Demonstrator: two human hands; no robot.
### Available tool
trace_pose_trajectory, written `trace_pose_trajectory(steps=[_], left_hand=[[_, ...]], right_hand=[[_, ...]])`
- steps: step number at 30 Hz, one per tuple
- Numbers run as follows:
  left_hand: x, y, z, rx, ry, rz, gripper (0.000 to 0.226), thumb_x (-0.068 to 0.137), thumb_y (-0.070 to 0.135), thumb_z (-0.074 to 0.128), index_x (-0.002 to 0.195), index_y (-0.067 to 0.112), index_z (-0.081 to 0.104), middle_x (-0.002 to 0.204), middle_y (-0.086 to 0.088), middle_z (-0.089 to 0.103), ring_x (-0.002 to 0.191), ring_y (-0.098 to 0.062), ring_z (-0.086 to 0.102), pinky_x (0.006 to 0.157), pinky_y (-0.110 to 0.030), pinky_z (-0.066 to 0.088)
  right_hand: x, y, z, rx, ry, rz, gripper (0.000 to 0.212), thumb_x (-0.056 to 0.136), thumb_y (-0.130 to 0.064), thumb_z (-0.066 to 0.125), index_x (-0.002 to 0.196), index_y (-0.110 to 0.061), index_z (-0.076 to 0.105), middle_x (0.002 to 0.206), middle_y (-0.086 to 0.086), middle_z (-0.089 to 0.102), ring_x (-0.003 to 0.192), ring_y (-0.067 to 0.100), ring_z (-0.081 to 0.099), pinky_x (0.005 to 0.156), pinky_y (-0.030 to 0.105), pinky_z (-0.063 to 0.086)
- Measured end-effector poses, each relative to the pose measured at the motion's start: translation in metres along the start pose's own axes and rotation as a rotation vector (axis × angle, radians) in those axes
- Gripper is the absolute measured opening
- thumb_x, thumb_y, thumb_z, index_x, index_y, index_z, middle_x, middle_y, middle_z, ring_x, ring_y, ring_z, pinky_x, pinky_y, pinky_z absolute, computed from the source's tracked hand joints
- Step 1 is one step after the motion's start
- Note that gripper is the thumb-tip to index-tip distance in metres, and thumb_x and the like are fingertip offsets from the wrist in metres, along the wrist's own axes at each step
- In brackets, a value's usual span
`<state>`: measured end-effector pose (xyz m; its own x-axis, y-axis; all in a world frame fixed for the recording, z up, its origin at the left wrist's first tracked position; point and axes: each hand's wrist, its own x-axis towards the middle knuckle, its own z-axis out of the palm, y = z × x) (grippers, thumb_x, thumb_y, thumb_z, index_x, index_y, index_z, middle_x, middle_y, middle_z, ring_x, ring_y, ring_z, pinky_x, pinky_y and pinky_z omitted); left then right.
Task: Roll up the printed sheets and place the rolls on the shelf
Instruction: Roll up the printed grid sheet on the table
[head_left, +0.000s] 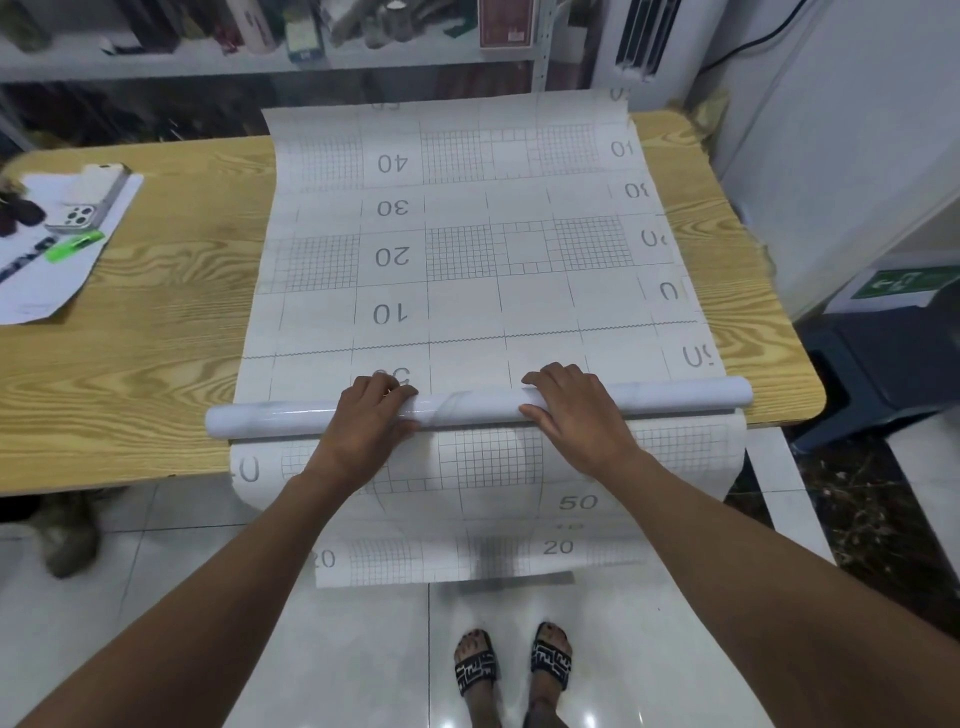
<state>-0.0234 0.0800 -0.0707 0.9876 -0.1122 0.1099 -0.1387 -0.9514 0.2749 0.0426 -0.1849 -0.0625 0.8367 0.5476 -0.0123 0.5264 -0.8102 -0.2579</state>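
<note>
A white printed sheet with grids and numbers lies flat across the wooden table. Its near part is wound into a glossy white roll lying crosswise near the table's front edge. My left hand grips the roll left of its middle, fingers curled over the top. My right hand grips it right of the middle in the same way. Another length of gridded sheet hangs below the roll, over the table's edge toward the floor.
A phone, a green marker and loose papers lie at the table's left. A metal shelf with bottles and boxes stands behind the table. A dark bin stands at the right. My sandalled feet stand on white tiles.
</note>
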Motion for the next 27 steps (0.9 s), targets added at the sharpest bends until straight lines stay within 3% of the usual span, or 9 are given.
trace_pose_trajectory(steps=[10,13,20,24,27], left_hand=[[0.0016,0.0019,-0.001,0.001,-0.026,-0.011,0.034,0.083,0.017,0.064,0.115,0.005,0.056,0.098,-0.01,0.062,0.085,-0.031,0.054,0.075,-0.039,0.039],[0.0025,0.0007,0.0002,-0.003,-0.041,-0.035,0.031,0.086,0.023,0.052,0.112,0.008,0.057,0.096,-0.006,0.063,0.085,-0.029,0.053,0.075,-0.036,0.036],[0.0061,0.0008,0.0046,-0.003,-0.016,-0.056,0.014,0.089,0.016,0.055,0.102,0.011,0.059,0.09,-0.002,0.059,0.082,-0.026,0.05,0.076,-0.029,0.025],[0.0062,-0.002,0.0059,0.001,-0.031,-0.033,0.036,0.09,0.033,0.032,0.101,0.012,0.059,0.088,-0.001,0.059,0.081,-0.024,0.051,0.076,-0.027,0.023],[0.0091,-0.0025,0.0078,0.001,-0.002,-0.044,0.041,0.088,0.035,0.031,0.101,0.01,0.061,0.095,-0.005,0.058,0.087,-0.018,0.041,0.079,-0.028,0.026]], right_hand=[[-0.0019,0.0041,0.0009,-0.006,0.024,-0.017,0.049,0.091,-0.045,0.027,0.113,-0.014,0.057,0.105,0.002,0.058,0.091,0.022,0.053,0.081,0.034,0.04],[-0.0007,0.0054,0.0009,0.0,0.028,-0.022,0.048,0.091,-0.045,0.027,0.112,-0.015,0.057,0.104,0.002,0.057,0.09,0.021,0.052,0.08,0.034,0.04],[0.0016,0.0077,0.0026,-0.004,0.038,-0.034,0.046,0.091,-0.045,0.029,0.11,-0.014,0.058,0.101,0.001,0.058,0.087,0.022,0.054,0.079,0.035,0.042],[0.0031,0.0087,0.0017,-0.002,0.038,-0.038,0.048,0.091,-0.046,0.029,0.114,-0.015,0.057,0.104,0.001,0.058,0.09,0.021,0.054,0.082,0.035,0.042],[0.004,0.0094,0.0016,0.005,0.034,-0.048,0.047,0.091,-0.047,0.029,0.115,-0.015,0.056,0.104,0.001,0.058,0.089,0.021,0.053,0.082,0.035,0.042]])
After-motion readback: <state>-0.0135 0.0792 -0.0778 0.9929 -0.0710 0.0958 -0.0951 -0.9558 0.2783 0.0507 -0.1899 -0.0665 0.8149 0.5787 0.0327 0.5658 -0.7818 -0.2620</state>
